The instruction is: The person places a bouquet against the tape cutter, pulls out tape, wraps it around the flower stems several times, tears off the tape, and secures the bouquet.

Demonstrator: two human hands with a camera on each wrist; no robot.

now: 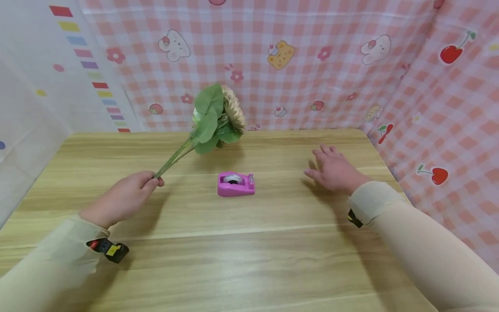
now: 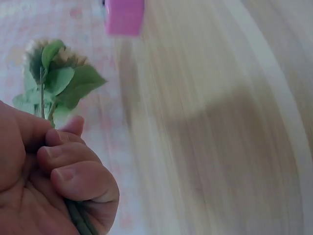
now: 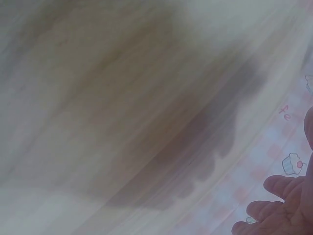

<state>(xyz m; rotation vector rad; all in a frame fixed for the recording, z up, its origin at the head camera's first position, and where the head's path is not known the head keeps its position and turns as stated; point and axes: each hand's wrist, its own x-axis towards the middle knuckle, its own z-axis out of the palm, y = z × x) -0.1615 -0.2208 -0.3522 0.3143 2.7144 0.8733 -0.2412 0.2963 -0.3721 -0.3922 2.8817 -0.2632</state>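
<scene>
My left hand [image 1: 126, 195] grips the green stems of a bunch of artificial flowers [image 1: 210, 123], its fingers curled round them. The cream blooms and broad green leaves tilt up and away toward the back of the table. In the left wrist view the stems run through the curled fingers [image 2: 83, 181]. My right hand [image 1: 331, 169] hovers over the right part of the table with fingers spread, holding nothing. Between the two hands, on the tabletop, sits a pink tape dispenser [image 1: 235, 185] with a roll of clear tape in it.
The wood-grain table [image 1: 241, 260] meets a pink checked cloth [image 1: 257, 69] hung along its back edge. Another checked cloth [image 1: 460, 130] with cherries borders the right side. A white cloth [image 1: 35, 86] with coloured blocks hangs at the left.
</scene>
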